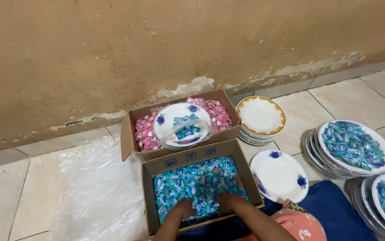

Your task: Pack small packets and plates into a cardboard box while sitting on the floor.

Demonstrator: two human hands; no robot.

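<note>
A stained tan wall runs along the top, above a pale tiled floor. A clear plastic sheet lies on the tiles at the left. Two open cardboard boxes stand side by side, touching: the far box holds pink sweets with a blue-flowered plate on top, and the near box is filled with blue sweets. Right of the boxes stands a stack of gold-rimmed plates, and nearer, a single flowered plate rests on the floor. At the far right are two plate stacks topped with blue sweets. Both hands are sunk in the near box: the left hand and right hand press into the blue sweets, fingers buried, so I cannot tell how far they are closed or what they grip.
</note>
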